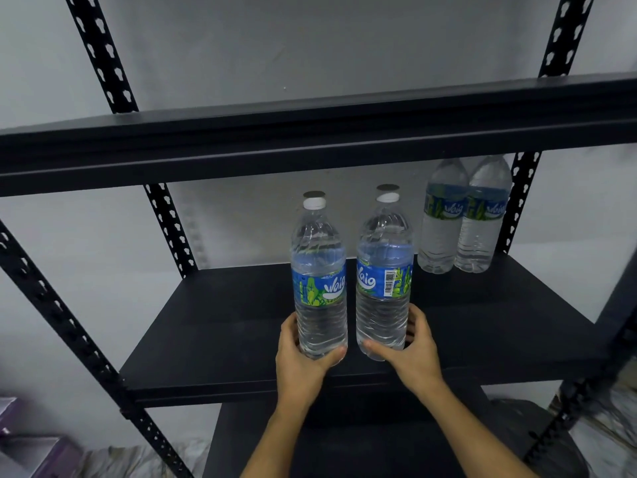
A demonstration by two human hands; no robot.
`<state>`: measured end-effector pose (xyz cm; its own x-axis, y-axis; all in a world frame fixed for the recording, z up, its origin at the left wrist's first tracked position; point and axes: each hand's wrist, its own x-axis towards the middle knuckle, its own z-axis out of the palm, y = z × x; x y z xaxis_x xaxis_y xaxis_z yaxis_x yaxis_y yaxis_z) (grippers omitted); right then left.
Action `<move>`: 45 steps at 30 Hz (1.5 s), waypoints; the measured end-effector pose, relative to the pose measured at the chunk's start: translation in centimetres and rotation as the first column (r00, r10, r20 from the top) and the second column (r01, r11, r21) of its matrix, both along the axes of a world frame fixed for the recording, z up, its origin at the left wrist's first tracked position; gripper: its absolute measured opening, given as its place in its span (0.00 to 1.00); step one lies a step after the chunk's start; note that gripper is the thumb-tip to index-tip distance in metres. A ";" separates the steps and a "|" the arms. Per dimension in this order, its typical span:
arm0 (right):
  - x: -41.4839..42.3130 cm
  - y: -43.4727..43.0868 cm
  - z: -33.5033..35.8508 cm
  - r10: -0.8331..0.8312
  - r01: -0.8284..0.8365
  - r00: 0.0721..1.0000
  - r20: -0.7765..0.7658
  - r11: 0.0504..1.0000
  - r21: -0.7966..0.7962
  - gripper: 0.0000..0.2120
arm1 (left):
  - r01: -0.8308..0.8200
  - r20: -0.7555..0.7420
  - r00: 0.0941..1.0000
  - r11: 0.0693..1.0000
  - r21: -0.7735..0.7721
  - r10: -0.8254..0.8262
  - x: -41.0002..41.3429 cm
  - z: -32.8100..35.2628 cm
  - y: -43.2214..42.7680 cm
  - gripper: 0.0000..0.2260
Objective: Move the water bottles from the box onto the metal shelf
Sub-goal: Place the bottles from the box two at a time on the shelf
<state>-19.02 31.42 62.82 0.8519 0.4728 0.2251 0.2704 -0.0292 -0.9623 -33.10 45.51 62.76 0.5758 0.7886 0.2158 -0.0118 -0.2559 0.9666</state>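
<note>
I hold two clear water bottles with blue and green labels and white caps, both upright over the middle shelf board [213, 326] of the black metal shelf. My left hand [303, 360] grips the base of the left bottle [319, 277]. My right hand [413, 350] grips the base of the right bottle [384, 274]. Two more bottles stand side by side at the back right corner of that board, one [443, 219] left of the other [484, 219]. The box is out of view.
An upper shelf board [310, 146] hangs close above the bottle caps. Perforated black uprights [169, 229] frame the shelf against a grey wall. A lower board [362, 443] lies beneath my arms. Purple items [38, 443] sit at the bottom left.
</note>
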 end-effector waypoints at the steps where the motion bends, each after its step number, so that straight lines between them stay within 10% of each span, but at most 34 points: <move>1: 0.0 0.0 0.0 0.001 -0.001 1.000 -0.002 1.000 -0.001 0.48 | 0.029 -0.005 1.000 1.000 -0.011 -0.029 0.0 0.1 0.2 0.42; 9: -0.1 -0.2 0.3 0.016 -0.016 1.000 -0.001 1.000 0.008 0.46 | 0.306 -0.121 0.945 0.952 0.002 -0.303 0.1 0.8 2.9 0.38; 29: 1.8 -0.5 1.0 0.244 -0.248 0.967 -0.077 0.967 -0.058 0.48 | 0.205 -0.065 0.977 0.979 0.004 -0.204 0.0 -0.4 2.1 0.42; 45: 0.6 0.4 0.6 0.080 -0.081 0.994 -0.072 0.997 -0.010 0.47 | 0.195 -0.063 0.979 0.981 -0.005 -0.195 0.1 -0.8 2.4 0.43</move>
<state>-18.45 31.87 63.42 0.8245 0.5432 0.1587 0.2032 -0.0224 -0.9789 -33.00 47.88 61.98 0.7307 0.6599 0.1751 -0.0005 -0.2560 0.9667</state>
